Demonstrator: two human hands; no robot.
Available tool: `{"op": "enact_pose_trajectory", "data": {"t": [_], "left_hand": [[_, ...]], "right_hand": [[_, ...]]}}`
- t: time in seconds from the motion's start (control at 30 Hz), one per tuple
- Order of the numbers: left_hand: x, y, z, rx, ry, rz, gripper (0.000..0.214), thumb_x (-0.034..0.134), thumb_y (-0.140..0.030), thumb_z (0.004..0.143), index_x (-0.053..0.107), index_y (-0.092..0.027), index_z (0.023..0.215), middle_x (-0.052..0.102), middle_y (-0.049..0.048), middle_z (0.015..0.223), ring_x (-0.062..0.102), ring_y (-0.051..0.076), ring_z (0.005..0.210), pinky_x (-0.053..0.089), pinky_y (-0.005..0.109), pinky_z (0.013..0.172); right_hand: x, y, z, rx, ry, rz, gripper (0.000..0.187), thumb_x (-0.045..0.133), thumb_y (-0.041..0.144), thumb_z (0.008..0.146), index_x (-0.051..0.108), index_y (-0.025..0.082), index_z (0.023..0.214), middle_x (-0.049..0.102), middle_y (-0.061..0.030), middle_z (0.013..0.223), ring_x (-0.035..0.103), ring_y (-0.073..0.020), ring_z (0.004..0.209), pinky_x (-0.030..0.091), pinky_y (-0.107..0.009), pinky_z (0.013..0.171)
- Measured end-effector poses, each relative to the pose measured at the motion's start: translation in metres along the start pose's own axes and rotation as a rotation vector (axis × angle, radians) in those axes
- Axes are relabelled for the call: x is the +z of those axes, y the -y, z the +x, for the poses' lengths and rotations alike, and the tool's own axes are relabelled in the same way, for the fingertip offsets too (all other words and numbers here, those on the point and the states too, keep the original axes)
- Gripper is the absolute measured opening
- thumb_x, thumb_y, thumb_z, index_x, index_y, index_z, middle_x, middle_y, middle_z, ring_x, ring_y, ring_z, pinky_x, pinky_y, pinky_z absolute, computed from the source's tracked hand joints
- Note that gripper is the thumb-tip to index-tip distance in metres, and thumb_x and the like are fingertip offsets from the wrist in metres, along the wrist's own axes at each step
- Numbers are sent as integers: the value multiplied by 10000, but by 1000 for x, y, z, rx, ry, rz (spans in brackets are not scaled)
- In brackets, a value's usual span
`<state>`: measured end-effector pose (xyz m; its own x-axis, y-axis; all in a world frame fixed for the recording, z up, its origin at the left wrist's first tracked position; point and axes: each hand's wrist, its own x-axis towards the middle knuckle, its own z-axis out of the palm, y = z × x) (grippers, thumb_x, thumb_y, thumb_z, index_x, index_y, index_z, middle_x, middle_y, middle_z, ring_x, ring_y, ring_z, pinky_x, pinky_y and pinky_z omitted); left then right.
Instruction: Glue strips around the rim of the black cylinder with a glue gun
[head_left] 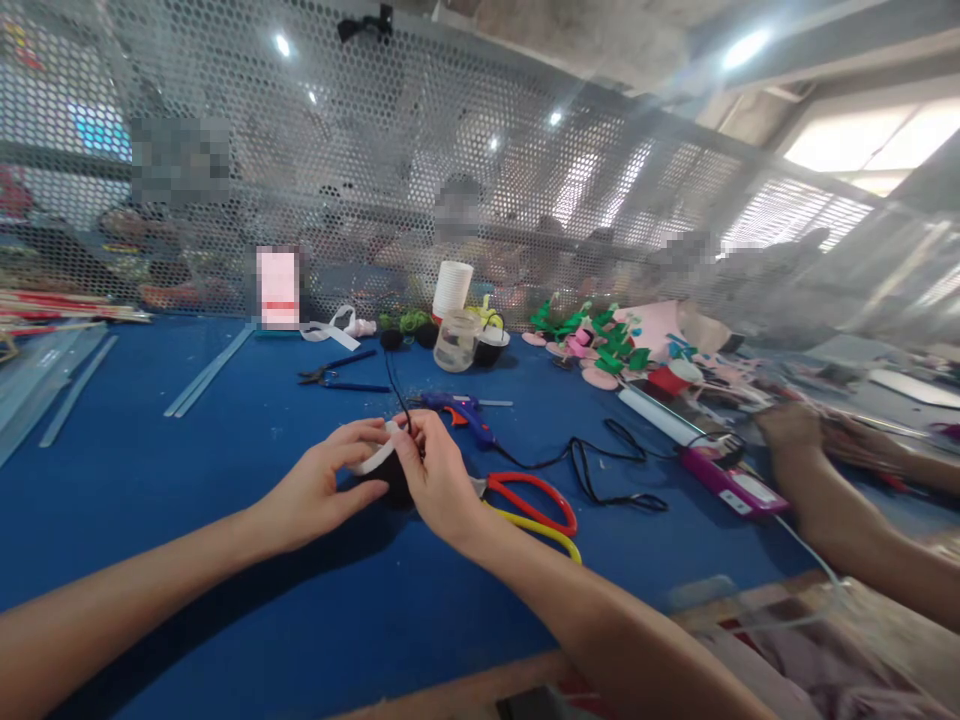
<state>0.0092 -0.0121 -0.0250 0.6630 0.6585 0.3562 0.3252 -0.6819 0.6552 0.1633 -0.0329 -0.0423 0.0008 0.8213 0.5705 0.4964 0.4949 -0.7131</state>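
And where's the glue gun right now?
In the head view, the glue gun lies on the blue table, just beyond the right hand and right of the pliers.

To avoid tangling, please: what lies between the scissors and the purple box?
In the head view, a looped black cable lies between the scissors and the box.

We are working in a craft workshop: pliers (324, 376), a glue gun (471, 418) and scissors (537, 480) are lying on our blue counter (247, 450) by a perforated screen (525, 135).

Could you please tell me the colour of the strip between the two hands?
The strip is white, head view.
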Motion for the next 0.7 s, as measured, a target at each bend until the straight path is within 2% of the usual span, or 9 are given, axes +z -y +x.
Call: {"op": "enact_pose_trajectory", "data": {"t": [0.17, 0.33, 0.47, 0.6, 0.7], "left_hand": [[1, -11, 0, -125, -42, -44, 157, 511, -284, 737, 543, -143, 796, 570, 147, 1084, 407, 260, 1176, 336, 412, 978], [1, -14, -1, -157, -69, -99, 185, 427, -290, 785, 536, -151, 728, 572, 137, 1079, 410, 247, 1176, 334, 389, 980], [0, -13, -2, -148, -55, -119, 173, 438, -281, 786, 537, -157, 715, 574, 125, 1080, 424, 231, 1162, 335, 371, 980], [-2, -13, -3, -127, -48, -138, 156, 458, -274, 775, 533, -159, 699, 569, 118, 1074, 435, 235, 1151, 338, 370, 976], [-3, -12, -3, -142, -63, -155, 167, 461, -290, 772, 529, -155, 702, 546, 133, 1122, 443, 246, 1146, 353, 373, 965]], "right_hand": [[2, 5, -2, -3, 9, -45, 101, 363, 261, 835, 368, 213, 747, 501, -69, 866, 511, -166, 798, 430, -330, 730], [0, 10, -4, -21, 34, -75, 113, 370, 258, 832, 363, 213, 729, 493, -77, 878, 514, -169, 811, 434, -334, 737], [-5, 12, 0, -43, 47, -28, 94, 399, 247, 822, 403, 201, 740, 513, -95, 918, 517, -167, 869, 425, -324, 787], [-20, 16, 14, -31, 119, 18, 141, 373, 233, 841, 496, 166, 826, 571, -98, 949, 535, -150, 904, 418, -283, 800], [-40, 15, 29, 36, 156, -127, 175, 392, 241, 838, 539, 150, 865, 614, -73, 894, 566, -140, 832, 428, -253, 747]]}}
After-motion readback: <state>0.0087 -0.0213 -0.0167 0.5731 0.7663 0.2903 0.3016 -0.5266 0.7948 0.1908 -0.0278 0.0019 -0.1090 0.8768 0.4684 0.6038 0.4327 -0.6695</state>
